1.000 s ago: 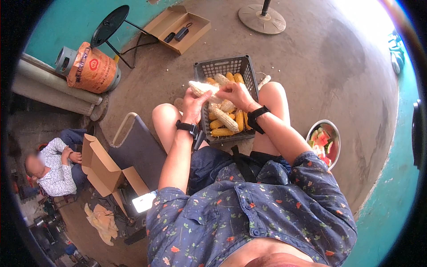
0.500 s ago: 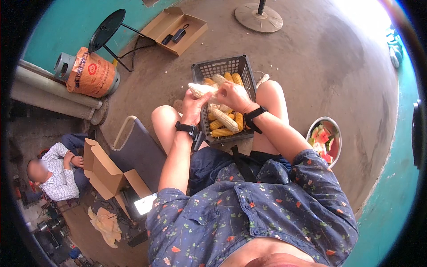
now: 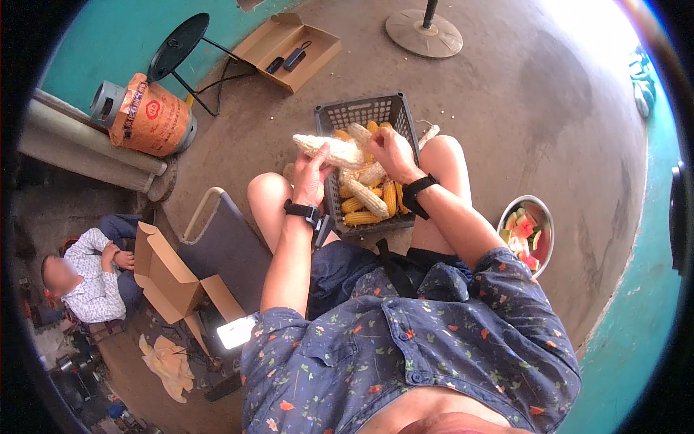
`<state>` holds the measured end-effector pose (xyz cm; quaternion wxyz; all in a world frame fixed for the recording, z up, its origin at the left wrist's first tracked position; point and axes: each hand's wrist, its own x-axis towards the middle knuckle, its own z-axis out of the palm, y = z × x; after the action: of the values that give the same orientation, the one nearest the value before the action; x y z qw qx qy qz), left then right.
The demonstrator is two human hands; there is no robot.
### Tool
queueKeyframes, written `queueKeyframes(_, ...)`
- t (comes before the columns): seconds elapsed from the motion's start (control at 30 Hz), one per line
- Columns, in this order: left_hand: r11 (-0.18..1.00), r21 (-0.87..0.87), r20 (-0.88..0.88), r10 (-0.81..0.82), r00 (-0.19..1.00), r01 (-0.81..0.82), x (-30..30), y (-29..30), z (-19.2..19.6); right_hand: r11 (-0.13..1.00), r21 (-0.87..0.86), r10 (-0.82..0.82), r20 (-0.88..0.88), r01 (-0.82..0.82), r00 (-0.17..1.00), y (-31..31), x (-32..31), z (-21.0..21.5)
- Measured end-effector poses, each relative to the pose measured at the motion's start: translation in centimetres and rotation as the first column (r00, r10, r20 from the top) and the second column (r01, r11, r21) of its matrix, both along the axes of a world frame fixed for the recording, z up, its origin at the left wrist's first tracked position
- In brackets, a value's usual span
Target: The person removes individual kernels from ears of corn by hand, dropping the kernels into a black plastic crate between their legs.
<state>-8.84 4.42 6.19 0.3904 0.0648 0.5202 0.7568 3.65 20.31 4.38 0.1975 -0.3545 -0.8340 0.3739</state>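
I hold a pale corn cob [image 3: 329, 148] level above a dark plastic basket [image 3: 359, 112] that stands between my knees. My left hand [image 3: 312, 177] grips the cob from below near its middle. My right hand [image 3: 390, 148] closes over the cob's right end. The basket holds several yellow and pale corn cobs [image 3: 369, 199]. Each wrist carries a black band.
A metal bowl of cut watermelon [image 3: 526, 231] sits by my right thigh. Open cardboard boxes [image 3: 170, 278] and a folding chair [image 3: 224, 242] lie to my left, where another person [image 3: 90, 278] sits. A gas cylinder [image 3: 144, 116], a black stool [image 3: 179, 40] and a round stand base [image 3: 423, 32] lie beyond.
Both hands stay on the pale cob over the basket, shifting only slightly. The view has tilted a little.
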Motion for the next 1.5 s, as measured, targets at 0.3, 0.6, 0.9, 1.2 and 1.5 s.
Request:
queueKeyframes(0.3, 0.999, 0.037, -0.01, -0.022, 1.0, 0.022, -0.1, 0.0, 0.3, 0.994, -0.013, 0.105, -0.048, -0.106, 0.993, 0.5, 0.1, -0.7)
queueKeyframes(0.6, 0.997, 0.009, 0.011, -0.074, 0.997, 0.074, -0.2, -0.2, -0.2, 0.955, -0.046, 0.27, -0.264, -0.292, 0.926, -0.6, 0.1, 2.5)
queueKeyframes(0.9, 0.995, -0.021, -0.025, -0.102, 0.995, 0.101, 0.3, 0.2, 0.2, 0.926, 0.042, 0.368, -0.322, -0.375, 0.872, -0.9, 0.0, 2.8)
queueKeyframes(1.2, 0.995, 0.017, -0.026, -0.103, 0.994, 0.103, 0.4, 0.2, 0.4, 0.916, 0.171, 0.4, -0.34, -0.362, 0.851, -0.8, 0.0, 1.8)
queueKeyframes(1.5, 0.996, 0.015, -0.03, -0.09, 0.995, 0.091, 0.4, 0.0, 0.1, 0.944, 0.067, 0.329, -0.269, -0.323, 0.905, -1.1, 0.0, 1.9)
